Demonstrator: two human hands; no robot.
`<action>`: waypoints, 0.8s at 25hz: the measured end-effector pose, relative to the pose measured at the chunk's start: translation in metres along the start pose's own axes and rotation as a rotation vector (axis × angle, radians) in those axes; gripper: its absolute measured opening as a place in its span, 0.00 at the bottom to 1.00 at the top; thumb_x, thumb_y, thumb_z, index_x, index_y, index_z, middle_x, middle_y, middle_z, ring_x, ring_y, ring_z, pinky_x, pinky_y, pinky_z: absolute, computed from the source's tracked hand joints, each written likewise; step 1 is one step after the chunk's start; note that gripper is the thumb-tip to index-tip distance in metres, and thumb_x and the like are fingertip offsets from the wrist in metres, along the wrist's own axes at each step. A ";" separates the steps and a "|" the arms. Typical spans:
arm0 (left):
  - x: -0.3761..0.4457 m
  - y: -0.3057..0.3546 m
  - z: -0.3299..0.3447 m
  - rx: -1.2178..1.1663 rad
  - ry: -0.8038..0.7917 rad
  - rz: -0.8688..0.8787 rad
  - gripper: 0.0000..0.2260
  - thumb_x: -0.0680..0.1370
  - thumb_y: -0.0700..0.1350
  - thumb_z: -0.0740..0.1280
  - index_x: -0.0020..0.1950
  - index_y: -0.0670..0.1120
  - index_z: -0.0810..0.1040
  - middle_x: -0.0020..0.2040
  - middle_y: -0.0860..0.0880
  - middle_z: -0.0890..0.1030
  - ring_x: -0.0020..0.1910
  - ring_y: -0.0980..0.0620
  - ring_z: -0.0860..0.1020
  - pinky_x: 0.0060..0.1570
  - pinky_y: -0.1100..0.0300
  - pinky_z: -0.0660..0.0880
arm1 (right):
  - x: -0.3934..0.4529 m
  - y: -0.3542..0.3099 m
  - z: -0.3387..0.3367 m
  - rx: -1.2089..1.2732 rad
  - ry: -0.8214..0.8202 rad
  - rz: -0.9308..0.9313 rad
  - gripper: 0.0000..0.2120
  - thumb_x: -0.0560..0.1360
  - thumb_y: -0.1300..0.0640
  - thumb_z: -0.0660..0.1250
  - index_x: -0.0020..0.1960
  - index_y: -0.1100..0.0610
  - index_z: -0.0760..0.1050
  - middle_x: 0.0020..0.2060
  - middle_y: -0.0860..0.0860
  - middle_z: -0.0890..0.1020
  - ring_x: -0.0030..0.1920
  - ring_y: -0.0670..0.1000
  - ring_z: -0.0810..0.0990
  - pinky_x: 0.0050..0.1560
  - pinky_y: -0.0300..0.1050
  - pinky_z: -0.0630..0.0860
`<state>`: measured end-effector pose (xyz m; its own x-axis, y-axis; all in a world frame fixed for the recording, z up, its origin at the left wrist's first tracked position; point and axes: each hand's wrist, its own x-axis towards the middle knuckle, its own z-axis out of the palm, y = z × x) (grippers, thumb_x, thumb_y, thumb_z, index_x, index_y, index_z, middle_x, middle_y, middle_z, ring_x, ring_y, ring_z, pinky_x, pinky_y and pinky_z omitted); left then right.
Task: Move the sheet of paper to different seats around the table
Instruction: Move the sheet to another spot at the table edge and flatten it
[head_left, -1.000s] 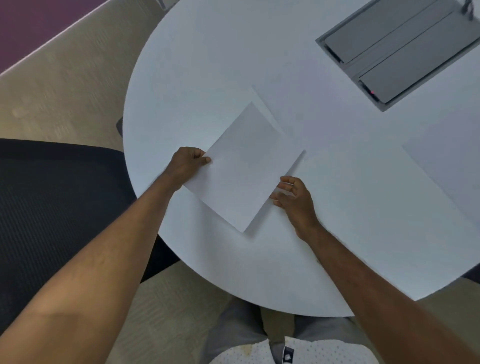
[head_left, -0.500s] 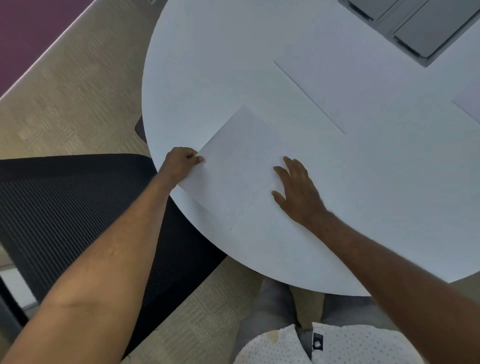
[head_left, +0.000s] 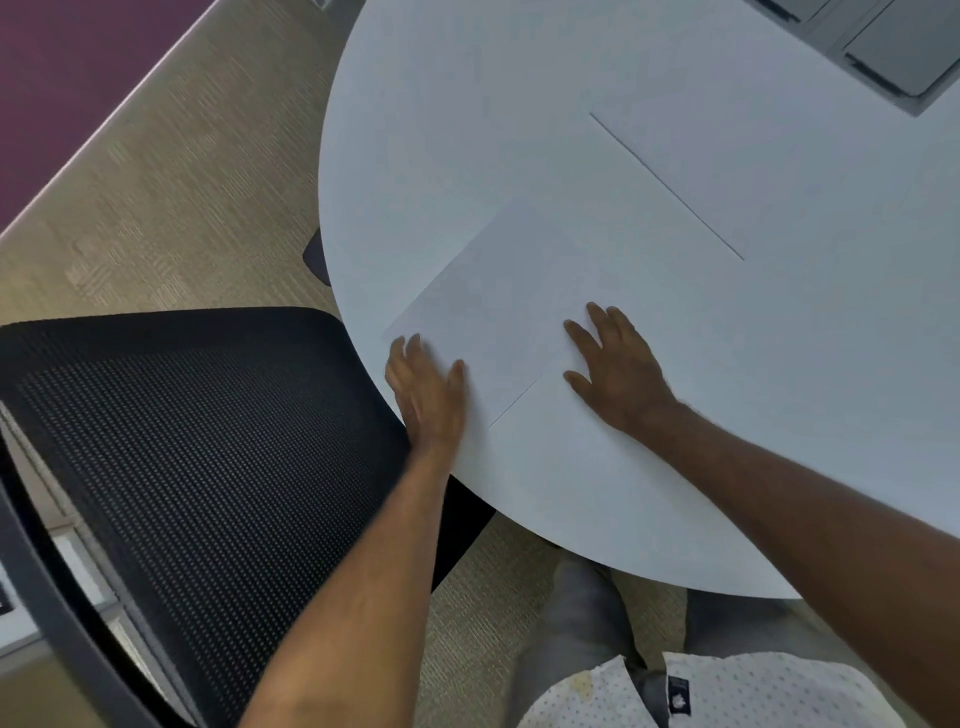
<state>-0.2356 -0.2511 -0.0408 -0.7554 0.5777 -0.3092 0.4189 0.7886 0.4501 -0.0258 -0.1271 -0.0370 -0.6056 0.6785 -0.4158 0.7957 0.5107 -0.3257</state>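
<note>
Paper (head_left: 498, 317) laid flat near the table (head_left: 519, 130) edge, pressed by flat open left hand (head_left: 428, 387) and right hand (head_left: 618, 369), black mesh chair (head_left: 197, 467) tucked beside the table, grey panel (head_left: 893, 47) set far across it

The white table (head_left: 519, 104) lies bare across its far left and middle, open to a passing hand. The sheet of paper (head_left: 498, 301) lies flat by the near-left rim, with the left hand (head_left: 428, 395) flat on its corner and the right hand (head_left: 618, 369) flat beside it. A black mesh chair (head_left: 197, 467) crowds that rim. A grey hatch (head_left: 883, 47) occupies the far right.
</note>
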 end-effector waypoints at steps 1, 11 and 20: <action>-0.004 -0.001 0.003 0.003 -0.031 0.002 0.31 0.81 0.50 0.70 0.80 0.43 0.62 0.82 0.44 0.57 0.81 0.43 0.56 0.74 0.46 0.68 | 0.000 -0.001 0.000 -0.004 -0.005 0.005 0.33 0.83 0.46 0.62 0.84 0.53 0.55 0.84 0.58 0.52 0.84 0.62 0.51 0.82 0.57 0.56; -0.008 -0.002 0.000 0.110 -0.163 0.016 0.32 0.85 0.51 0.62 0.84 0.42 0.52 0.86 0.46 0.47 0.84 0.47 0.45 0.80 0.53 0.53 | 0.001 -0.001 0.001 -0.033 -0.013 0.002 0.34 0.83 0.45 0.62 0.84 0.52 0.54 0.84 0.58 0.53 0.83 0.62 0.52 0.81 0.58 0.58; -0.008 -0.004 0.002 0.131 -0.151 0.016 0.32 0.85 0.51 0.62 0.84 0.42 0.52 0.86 0.46 0.47 0.85 0.48 0.45 0.71 0.62 0.47 | 0.003 0.003 -0.002 -0.044 -0.025 -0.015 0.35 0.83 0.43 0.61 0.85 0.50 0.51 0.85 0.55 0.50 0.84 0.60 0.51 0.80 0.56 0.59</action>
<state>-0.2305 -0.2579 -0.0416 -0.6685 0.6072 -0.4294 0.4993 0.7943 0.3460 -0.0251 -0.1225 -0.0375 -0.6172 0.6575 -0.4322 0.7857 0.5441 -0.2943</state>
